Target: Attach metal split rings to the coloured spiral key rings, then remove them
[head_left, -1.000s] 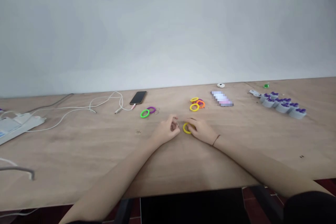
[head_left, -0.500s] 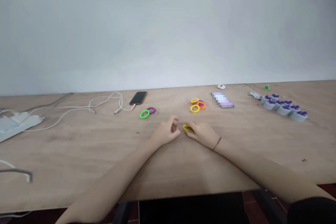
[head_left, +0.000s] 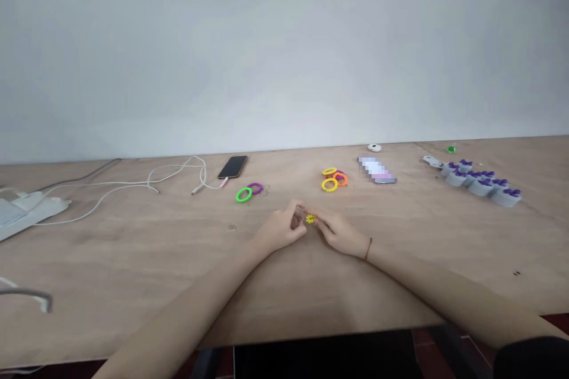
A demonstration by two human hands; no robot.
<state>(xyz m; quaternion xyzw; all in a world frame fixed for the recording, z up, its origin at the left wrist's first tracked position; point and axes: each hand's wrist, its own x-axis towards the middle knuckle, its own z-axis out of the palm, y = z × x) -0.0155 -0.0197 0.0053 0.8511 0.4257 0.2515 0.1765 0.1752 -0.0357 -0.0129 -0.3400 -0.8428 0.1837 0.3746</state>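
Pale plywood makes up the counter (head_left: 133,272), on which a black smartphone (head_left: 232,166), a heap of ribbed plastic spiral bracelets (head_left: 333,178) and a row of grey, purple-topped caps (head_left: 482,185) are spread. Near its middle, the left hand (head_left: 280,230) and right hand (head_left: 338,234) are brought close together. A small ribbed yellow coil (head_left: 310,219) is pinched by the right fingers (head_left: 320,220), while whatever the curled left fingers (head_left: 297,211) hold cannot be told.

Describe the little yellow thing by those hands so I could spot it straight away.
On the wooden table, find the left hand and right hand meeting near the middle. Between them sits a small yellow coil; unlike the bright rings lying farther back, it is right at the fingers.
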